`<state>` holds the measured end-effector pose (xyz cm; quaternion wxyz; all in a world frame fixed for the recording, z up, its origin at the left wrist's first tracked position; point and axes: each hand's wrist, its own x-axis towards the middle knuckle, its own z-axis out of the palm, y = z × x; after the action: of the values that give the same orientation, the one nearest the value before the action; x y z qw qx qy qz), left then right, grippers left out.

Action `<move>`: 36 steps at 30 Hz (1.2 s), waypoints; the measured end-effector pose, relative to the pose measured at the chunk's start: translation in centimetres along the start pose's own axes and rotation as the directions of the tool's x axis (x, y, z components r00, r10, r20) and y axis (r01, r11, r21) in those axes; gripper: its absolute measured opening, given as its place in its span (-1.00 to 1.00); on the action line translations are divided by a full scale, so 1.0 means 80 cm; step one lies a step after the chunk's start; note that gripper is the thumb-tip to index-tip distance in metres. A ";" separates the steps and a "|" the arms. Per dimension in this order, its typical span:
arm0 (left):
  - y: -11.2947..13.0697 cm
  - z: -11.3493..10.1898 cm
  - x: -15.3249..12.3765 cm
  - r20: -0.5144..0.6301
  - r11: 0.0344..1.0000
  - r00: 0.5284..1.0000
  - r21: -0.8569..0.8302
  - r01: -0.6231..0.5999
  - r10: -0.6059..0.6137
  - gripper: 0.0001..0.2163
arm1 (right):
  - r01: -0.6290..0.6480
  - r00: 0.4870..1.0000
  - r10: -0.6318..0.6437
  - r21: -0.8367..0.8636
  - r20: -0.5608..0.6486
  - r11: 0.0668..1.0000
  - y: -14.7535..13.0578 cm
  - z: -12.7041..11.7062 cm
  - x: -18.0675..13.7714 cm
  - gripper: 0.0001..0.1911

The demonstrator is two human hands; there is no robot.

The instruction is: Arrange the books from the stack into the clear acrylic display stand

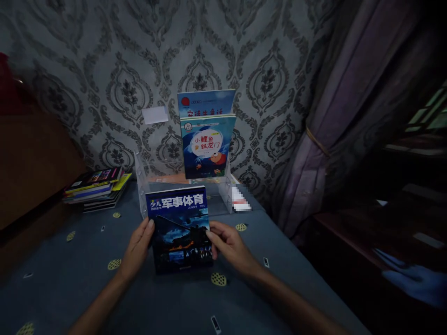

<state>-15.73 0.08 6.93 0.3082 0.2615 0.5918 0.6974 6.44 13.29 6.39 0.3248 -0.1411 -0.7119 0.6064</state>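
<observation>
A dark blue book (179, 228) with white characters and a tank picture on its cover is held upright over the blue patterned tablecloth (87, 279). My left hand (138, 246) grips its left edge, and my right hand (226, 244) grips its right edge with the thumb on the cover. Just behind it stands a clear acrylic book stand (139, 181). Two light-blue children's books (207, 144) rest upright in that stand, one behind the other.
A stack of several books (96, 186) lies at the table's left rear. Patterned wallpaper carries a small white card (154, 115). A purple curtain (335, 139) hangs at right, beside dark wooden furniture (384, 223). A brown headboard-like panel (31, 163) borders the left.
</observation>
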 end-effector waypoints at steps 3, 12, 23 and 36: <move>0.014 0.005 -0.007 0.204 0.992 0.976 0.081 -0.097 0.079 -0.47 | 0.060 0.998 -0.058 -0.125 0.016 0.990 -0.007 -0.006 -0.002 -0.64; 0.000 0.004 -0.012 0.313 0.952 0.950 0.296 -0.083 -0.014 -0.49 | 0.026 0.998 -0.011 -0.252 0.061 0.967 0.031 -0.015 -0.016 -0.70; 0.080 0.069 0.047 0.354 0.828 0.860 0.298 -0.475 0.367 -0.66 | 0.239 0.959 -0.278 -0.386 -0.048 0.891 -0.032 -0.073 0.058 -0.82; 0.099 0.157 0.106 0.294 0.571 0.693 0.404 -0.714 0.659 -0.74 | 0.308 0.859 -0.469 -0.524 -0.207 0.795 -0.064 -0.138 0.123 -0.75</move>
<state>-13.21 13.79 16.82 -0.0312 0.5773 0.5812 0.5727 7.05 26.57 14.75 0.5126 -0.1629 -0.7874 0.3012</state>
